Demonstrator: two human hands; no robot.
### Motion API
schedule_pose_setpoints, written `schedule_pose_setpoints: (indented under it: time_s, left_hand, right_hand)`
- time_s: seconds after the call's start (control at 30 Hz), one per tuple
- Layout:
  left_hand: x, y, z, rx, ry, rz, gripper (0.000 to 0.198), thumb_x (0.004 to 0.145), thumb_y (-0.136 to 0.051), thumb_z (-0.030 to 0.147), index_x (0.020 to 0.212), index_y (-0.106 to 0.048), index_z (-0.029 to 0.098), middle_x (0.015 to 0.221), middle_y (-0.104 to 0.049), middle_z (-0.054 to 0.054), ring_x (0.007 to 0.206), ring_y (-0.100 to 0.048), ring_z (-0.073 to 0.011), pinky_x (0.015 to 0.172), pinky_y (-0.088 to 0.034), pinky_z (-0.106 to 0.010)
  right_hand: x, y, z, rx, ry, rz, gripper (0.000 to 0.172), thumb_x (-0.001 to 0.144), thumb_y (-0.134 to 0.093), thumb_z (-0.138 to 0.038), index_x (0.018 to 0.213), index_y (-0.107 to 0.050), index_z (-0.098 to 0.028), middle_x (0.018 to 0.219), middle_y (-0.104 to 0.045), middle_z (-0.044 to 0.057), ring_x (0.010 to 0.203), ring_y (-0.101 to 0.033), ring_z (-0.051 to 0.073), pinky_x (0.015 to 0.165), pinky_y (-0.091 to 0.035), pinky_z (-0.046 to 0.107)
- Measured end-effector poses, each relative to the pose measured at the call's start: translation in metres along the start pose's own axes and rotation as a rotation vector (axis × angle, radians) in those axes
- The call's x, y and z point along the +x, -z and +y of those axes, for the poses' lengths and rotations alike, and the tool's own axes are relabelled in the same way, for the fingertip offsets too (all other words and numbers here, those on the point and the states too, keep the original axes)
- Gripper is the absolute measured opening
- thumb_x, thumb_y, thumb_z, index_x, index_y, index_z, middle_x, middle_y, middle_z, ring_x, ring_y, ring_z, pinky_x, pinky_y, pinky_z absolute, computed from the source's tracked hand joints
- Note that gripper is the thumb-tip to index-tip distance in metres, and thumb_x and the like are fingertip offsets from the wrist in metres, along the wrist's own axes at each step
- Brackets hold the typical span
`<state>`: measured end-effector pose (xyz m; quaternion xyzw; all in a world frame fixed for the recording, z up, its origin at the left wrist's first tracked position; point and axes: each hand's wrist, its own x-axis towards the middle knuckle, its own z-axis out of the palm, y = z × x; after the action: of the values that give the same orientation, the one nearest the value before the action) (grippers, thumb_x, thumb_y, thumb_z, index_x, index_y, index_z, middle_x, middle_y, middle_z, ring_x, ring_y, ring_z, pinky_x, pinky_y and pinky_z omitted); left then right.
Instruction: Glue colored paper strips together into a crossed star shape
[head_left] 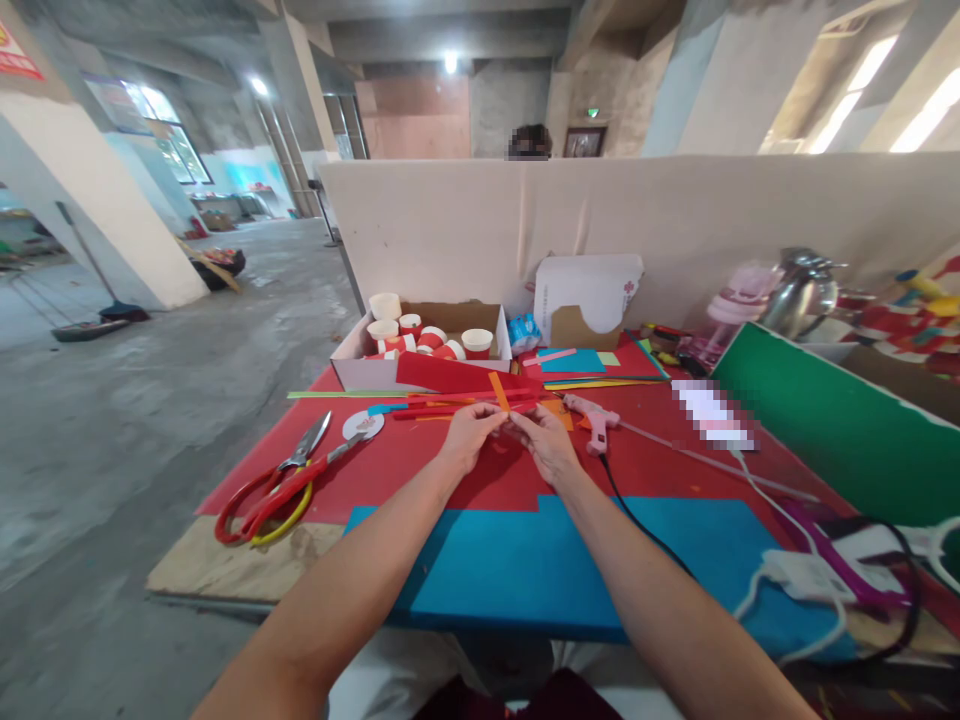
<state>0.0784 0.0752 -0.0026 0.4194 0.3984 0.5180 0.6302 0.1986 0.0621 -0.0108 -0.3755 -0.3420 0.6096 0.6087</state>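
Observation:
My left hand point(469, 435) and my right hand point(546, 440) meet over the red sheet point(420, 465) at the table's middle. Both pinch crossed paper strips, an orange strip point(499, 390) standing up between the fingers and a red strip point(465, 408) running left. The fingers of both hands are closed on the strips. A pink glue gun point(596, 420) lies just right of my right hand, its black cord trailing toward me. Red-handled scissors point(281, 485) lie to the left of my left hand.
A cardboard box point(352, 365) with several paper cups sits behind the strips, a white carton point(589, 295) beside it. Blue sheet point(540, 570) covers the near edge. A green board point(840, 420), power strip point(806, 580), a pink bottle point(731, 310) and a kettle point(802, 290) crowd the right. A person's head shows behind the beige partition point(675, 230).

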Motion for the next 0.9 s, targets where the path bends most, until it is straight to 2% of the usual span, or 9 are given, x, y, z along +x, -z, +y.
schedule_pose_setpoints:
  time_s: [0.27,0.53,0.73,0.9]
  left_hand:
    - [0.001,0.001,-0.001,0.006,0.005,0.003,0.025,0.051,-0.075,0.029,0.061,-0.059,0.013,0.052,-0.054,0.002,0.048,-0.045,-0.0068,0.047,-0.037,-0.021]
    - [0.002,0.001,-0.002,-0.013,0.022,0.004,0.024,0.051,-0.075,0.028,0.061,-0.060,0.012,0.051,-0.054,0.001,0.047,-0.044,-0.0067,0.045,-0.036,-0.020]
    - [0.001,0.001,0.002,-0.037,0.028,-0.014,0.025,0.050,-0.076,0.027,0.062,-0.060,0.012,0.052,-0.054,0.002,0.047,-0.046,-0.0065,0.047,-0.037,-0.021]
    - [0.000,0.000,0.004,-0.039,0.037,-0.033,0.024,0.048,-0.076,0.025,0.062,-0.062,0.012,0.053,-0.056,0.001,0.048,-0.045,-0.0063,0.049,-0.036,-0.021]
  right_hand:
    - [-0.002,-0.001,-0.002,0.014,-0.021,0.024,0.028,0.050,-0.080,-0.027,0.063,-0.057,-0.018,0.061,-0.064,-0.005,0.060,-0.061,0.011,0.074,-0.051,0.029]
    - [-0.001,-0.002,-0.001,-0.033,0.021,0.032,0.023,0.052,-0.077,-0.027,0.064,-0.060,-0.018,0.061,-0.064,-0.004,0.058,-0.061,0.011,0.069,-0.052,0.029]
    - [0.001,0.004,-0.002,0.035,-0.067,0.006,0.022,0.054,-0.075,-0.023,0.064,-0.056,-0.020,0.060,-0.064,-0.004,0.060,-0.064,0.014,0.070,-0.052,0.030]
    - [0.006,0.008,0.002,0.062,-0.107,-0.023,0.019,0.059,-0.074,-0.025,0.070,-0.060,-0.020,0.063,-0.066,-0.002,0.063,-0.064,0.014,0.072,-0.053,0.031]
